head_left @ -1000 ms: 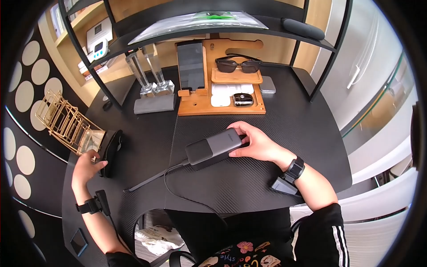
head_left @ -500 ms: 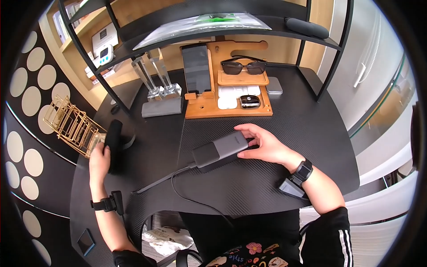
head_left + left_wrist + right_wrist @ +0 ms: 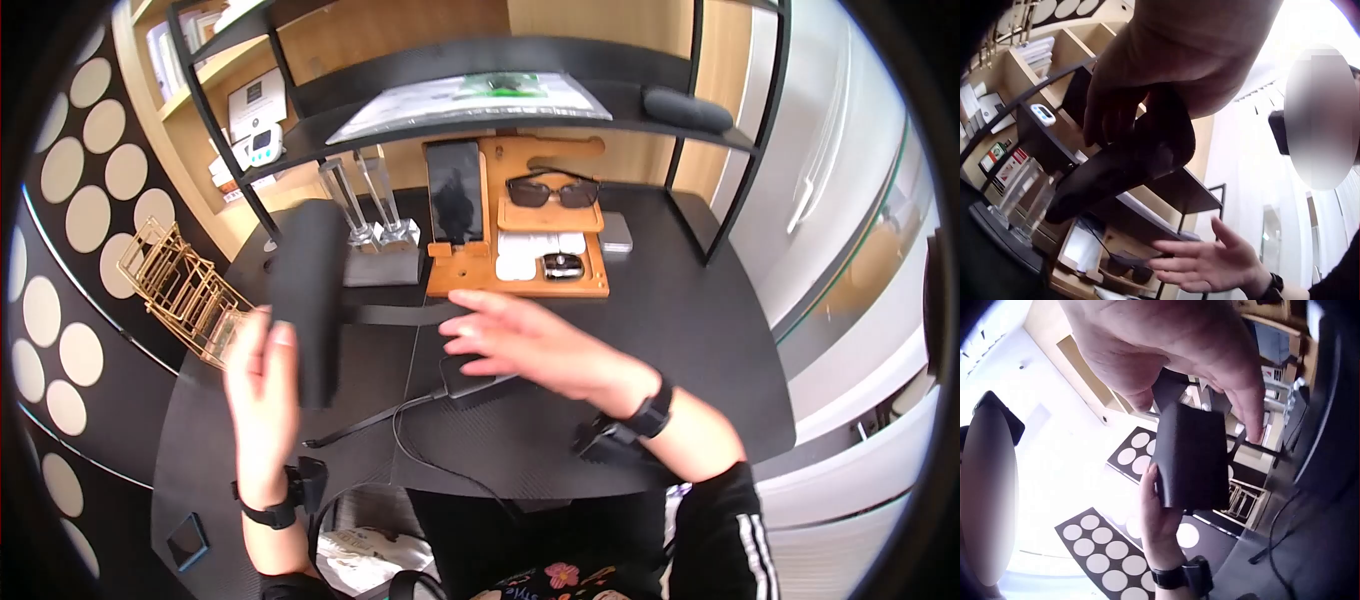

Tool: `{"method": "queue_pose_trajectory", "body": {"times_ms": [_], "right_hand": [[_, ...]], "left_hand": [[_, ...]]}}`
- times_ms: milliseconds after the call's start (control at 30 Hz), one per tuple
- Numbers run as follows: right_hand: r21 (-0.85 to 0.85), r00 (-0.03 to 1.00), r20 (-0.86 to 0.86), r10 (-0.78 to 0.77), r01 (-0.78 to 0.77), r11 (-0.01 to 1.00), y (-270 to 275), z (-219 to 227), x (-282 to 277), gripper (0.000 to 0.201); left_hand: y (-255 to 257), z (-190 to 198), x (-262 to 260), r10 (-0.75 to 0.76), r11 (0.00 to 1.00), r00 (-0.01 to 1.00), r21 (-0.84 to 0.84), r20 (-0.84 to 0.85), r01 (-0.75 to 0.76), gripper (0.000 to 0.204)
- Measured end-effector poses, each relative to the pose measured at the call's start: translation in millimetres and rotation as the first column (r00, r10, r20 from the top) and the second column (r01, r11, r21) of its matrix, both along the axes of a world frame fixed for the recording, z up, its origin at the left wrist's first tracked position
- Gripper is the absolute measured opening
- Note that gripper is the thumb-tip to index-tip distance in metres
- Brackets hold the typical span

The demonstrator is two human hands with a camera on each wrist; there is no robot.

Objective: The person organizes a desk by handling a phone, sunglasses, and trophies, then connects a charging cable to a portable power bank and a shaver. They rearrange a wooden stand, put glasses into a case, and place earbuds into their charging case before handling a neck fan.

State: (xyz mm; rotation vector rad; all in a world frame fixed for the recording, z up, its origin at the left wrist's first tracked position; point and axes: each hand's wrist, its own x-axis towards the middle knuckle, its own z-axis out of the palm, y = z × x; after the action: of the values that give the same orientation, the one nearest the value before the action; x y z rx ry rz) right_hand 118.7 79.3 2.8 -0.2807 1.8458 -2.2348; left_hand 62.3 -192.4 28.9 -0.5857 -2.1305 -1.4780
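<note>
My left hand [image 3: 262, 400] holds up a long black case [image 3: 312, 290], shaped like a glasses case, above the left side of the desk. In the left wrist view the thumb and fingers grip the dark, rounded case [image 3: 1129, 162]; in the right wrist view its boxy face [image 3: 1191, 459] shows. A flat dark band [image 3: 390, 315] extends from it toward my right hand. My right hand [image 3: 550, 350] is in the air with fingers spread and nearly straight, holding nothing. Beneath it, a dark power bank [image 3: 462, 380] with a cable lies on the desk, partly hidden.
A wooden stand [image 3: 445, 285] holds a phone [image 3: 455, 195], sunglasses [image 3: 552, 192] and a car key [image 3: 563, 266]. Crystal trophies [image 3: 385, 220] stand left of it, under a black shelf [image 3: 620, 118]. Gold wire racks [image 3: 180, 290] and a dark flat device [image 3: 187, 541] are at left.
My left hand has lifted the black case from the desk and brought it rightward. My right hand has let go of the power bank and opened, moving left toward the case.
</note>
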Motion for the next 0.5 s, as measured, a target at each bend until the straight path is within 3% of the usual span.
{"method": "queue_pose_trajectory", "body": {"times_ms": [33, 100, 167, 233, 367, 433, 467, 500], "right_hand": [[-0.009, 0.999, 0.028, 0.027, -0.027, 1.0, -9, 3, -3, 0.068], [-0.117, 0.996, 0.079, 0.028, -0.019, 0.993, -26, 1, -7, 0.081], [-0.174, 0.988, 0.056, 0.143, -0.131, 0.976, -29, -9, -18, 0.069], [-0.188, 0.994, 0.087, 0.064, -0.047, 0.981, -37, -17, -20, 0.055], [-0.183, 0.996, 0.093, 0.004, 0.013, 0.983, -36, -34, -18, 0.052], [-0.209, 0.987, 0.156, 0.027, 0.006, 0.978, -33, -38, -17, 0.051], [-0.195, 0.985, 0.171, -0.018, 0.052, 0.979, -32, -41, -18, 0.047], [-0.189, 0.984, 0.178, -0.026, 0.06, 0.98, -32, -41, -18, 0.047]], "left_hand": [[15, 7, 15, -0.001, 0.969, 0.993, -0.245, -0.12, -0.029, 0.02], [41, 11, 34, -0.182, 0.911, 0.98, -0.389, -0.081, 0.137, 0.011], [60, -1, 38, -0.36, 0.868, 0.912, -0.429, -0.197, 0.25, 0.008], [68, -7, 43, -0.394, 0.832, 0.894, -0.497, -0.213, 0.248, 0.011], [62, -22, 42, -0.439, 0.825, 0.895, -0.43, -0.079, 0.367, 0.015], [57, -21, 41, -0.5, 0.784, 0.855, -0.348, 0.136, 0.514, 0.024], [56, -24, 35, -0.538, 0.781, 0.84, -0.332, 0.071, 0.529, 0.03], [54, -29, 32, -0.541, 0.791, 0.831, -0.257, 0.132, 0.555, 0.031]]}}
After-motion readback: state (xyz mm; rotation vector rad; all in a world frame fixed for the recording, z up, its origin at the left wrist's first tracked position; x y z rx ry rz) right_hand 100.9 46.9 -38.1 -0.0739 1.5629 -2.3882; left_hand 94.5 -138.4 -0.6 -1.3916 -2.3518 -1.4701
